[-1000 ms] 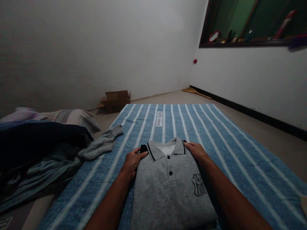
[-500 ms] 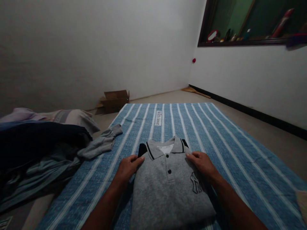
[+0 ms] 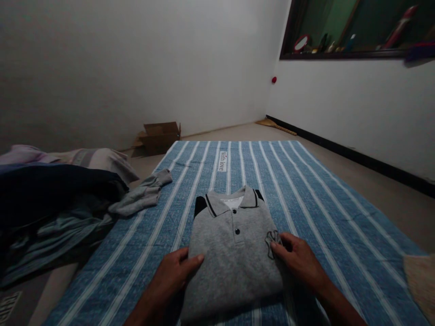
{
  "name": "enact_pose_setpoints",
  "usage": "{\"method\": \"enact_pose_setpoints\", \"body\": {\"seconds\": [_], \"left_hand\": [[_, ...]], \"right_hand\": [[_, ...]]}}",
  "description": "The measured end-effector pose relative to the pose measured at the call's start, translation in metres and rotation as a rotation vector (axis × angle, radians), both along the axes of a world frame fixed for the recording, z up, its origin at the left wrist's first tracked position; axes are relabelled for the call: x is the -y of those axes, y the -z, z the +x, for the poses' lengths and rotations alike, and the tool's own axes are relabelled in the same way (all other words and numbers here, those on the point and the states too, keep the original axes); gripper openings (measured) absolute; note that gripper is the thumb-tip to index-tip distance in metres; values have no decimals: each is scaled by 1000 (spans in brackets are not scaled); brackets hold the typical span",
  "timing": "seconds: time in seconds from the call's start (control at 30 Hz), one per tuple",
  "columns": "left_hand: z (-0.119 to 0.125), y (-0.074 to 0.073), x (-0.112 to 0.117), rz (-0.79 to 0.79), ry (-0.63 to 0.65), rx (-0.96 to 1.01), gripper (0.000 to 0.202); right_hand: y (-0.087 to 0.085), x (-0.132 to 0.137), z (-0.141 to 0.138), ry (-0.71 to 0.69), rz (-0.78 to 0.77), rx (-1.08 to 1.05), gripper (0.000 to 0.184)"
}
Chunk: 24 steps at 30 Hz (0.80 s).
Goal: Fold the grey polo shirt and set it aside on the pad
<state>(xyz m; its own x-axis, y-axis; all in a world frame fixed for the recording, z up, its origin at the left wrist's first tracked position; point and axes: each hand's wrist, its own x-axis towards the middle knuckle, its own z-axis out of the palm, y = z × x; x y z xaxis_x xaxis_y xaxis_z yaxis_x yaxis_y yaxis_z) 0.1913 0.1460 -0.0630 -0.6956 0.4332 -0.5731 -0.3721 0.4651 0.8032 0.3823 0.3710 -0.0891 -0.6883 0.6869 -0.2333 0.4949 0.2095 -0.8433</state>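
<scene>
A folded grey polo shirt (image 3: 224, 267) lies face up, its black-trimmed collar pointing away from me. Two dark buttons run down the placket, and a dark outlined emblem sits on the right of the chest. My left hand (image 3: 175, 274) grips the shirt's left edge, thumb on top and fingers mostly hidden at the side. On the opposite edge, my right hand (image 3: 297, 258) pinches the cloth beside the emblem, its thumb over the front. Beneath the shirt is a blue cloth (image 3: 340, 226) with white stripes.
To the left, dark garments (image 3: 61, 190) are heaped, with a grey sleeve-like piece (image 3: 142, 194) reaching onto the striped cloth. An open cardboard box (image 3: 161, 138) stands by the far wall. A beige fabric piece (image 3: 421, 280) lies at the right edge.
Both hands have slid from near the collar down the sides of the shirt toward me. The right side and lower edge of the shirt have been drawn inward.
</scene>
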Motion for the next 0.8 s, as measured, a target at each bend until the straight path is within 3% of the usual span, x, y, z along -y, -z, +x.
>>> {"method": "enact_pose_setpoints", "body": {"seconds": [0.27,0.5,0.8], "left_hand": [[21,-5,13,65,4,10,28],[28,-4,8,171,-84,193,39],[29,-5,7,247,-136,261,41]], "right_hand": [[-6,9,16,0,-352,-110,40],[-6,8,13,53,-440,-188,31],[2,10,13,122,-539,-232,26]]}}
